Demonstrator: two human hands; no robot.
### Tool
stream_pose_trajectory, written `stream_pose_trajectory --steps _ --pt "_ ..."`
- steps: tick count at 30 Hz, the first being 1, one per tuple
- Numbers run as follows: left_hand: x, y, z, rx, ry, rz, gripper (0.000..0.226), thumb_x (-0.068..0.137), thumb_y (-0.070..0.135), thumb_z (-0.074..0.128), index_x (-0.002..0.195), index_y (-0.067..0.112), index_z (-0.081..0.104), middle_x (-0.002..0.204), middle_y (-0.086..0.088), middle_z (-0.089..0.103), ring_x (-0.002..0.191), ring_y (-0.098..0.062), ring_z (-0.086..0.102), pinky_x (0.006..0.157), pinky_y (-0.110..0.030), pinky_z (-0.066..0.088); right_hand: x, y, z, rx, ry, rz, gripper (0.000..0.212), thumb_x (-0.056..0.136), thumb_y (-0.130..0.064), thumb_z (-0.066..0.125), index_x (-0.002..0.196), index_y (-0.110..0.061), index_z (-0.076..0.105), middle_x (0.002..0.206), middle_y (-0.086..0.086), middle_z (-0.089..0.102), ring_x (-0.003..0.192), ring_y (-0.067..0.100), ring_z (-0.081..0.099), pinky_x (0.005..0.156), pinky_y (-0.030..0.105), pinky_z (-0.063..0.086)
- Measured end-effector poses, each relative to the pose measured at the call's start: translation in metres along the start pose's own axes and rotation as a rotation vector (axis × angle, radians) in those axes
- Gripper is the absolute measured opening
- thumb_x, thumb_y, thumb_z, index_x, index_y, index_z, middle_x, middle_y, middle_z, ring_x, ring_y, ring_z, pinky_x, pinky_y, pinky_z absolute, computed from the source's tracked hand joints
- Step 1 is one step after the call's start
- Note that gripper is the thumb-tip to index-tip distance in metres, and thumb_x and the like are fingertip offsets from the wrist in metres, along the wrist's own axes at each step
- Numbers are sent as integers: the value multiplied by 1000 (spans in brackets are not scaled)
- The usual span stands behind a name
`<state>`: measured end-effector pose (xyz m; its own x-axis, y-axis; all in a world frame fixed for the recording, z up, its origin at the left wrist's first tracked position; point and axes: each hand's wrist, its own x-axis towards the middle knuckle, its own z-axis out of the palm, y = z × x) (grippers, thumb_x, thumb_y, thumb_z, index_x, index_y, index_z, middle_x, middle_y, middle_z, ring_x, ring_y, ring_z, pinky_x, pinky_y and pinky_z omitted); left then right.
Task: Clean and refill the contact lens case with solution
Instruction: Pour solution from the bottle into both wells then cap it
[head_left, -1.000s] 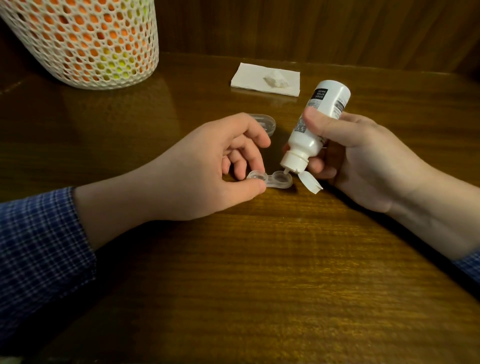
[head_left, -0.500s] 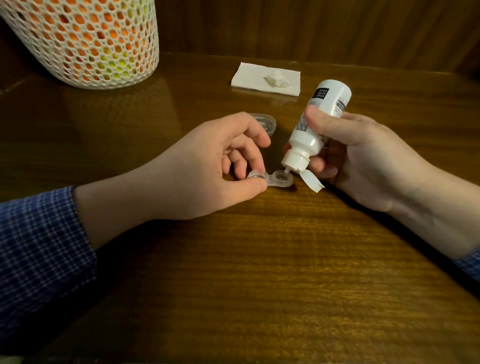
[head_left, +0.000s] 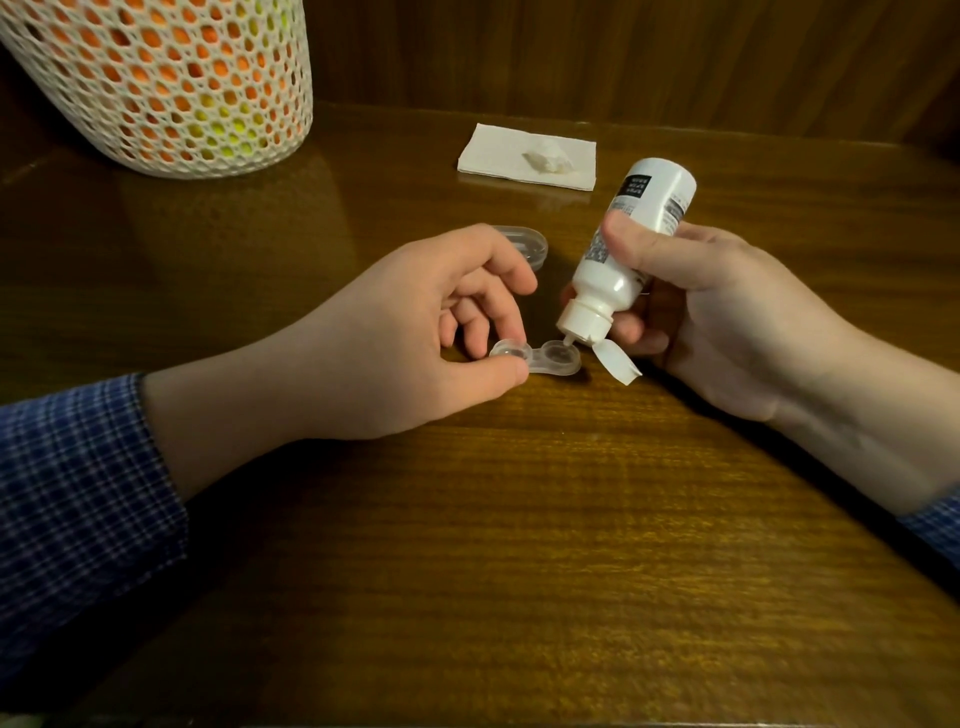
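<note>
Light, slippery lens case (head_left: 537, 358): pinched at left well by left hand (head_left: 415, 332). Right hand (head_left: 727, 312) wrapped round tipped bottle (head_left: 631, 244), nozzle over right well.

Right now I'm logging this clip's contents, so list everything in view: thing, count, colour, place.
Contact lens case: one, clear, two open wells, on the table at centre.
Solution bottle: one, white with a dark label, tipped nozzle-down over the case's right well, flip cap hanging open.
Clear lid: one, on the table behind the left hand.
Napkin: one, white, at the back, a crumpled white wad lying on it.
Mesh basket: one, white with orange and yellow inside, back left.
Table: one, dark brown wood.
Left hand: pinches the case's left end; blue checked sleeve.
Right hand: grips the bottle.
</note>
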<state>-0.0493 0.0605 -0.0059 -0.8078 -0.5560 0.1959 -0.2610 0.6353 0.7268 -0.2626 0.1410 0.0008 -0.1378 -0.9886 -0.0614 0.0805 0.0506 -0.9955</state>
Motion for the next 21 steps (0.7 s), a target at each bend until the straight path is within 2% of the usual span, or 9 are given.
stream_pose_trajectory --steps 21 --pt "0 -3 1 -4 -3 25 47 82 20 84 122 24 59 96 10 73 78 -13 68 66 -28 57 0 2 -2 -7 -8 -11 19 92 -34 68 94 -15 65 92 15 63 54 9 51 47 18 37"
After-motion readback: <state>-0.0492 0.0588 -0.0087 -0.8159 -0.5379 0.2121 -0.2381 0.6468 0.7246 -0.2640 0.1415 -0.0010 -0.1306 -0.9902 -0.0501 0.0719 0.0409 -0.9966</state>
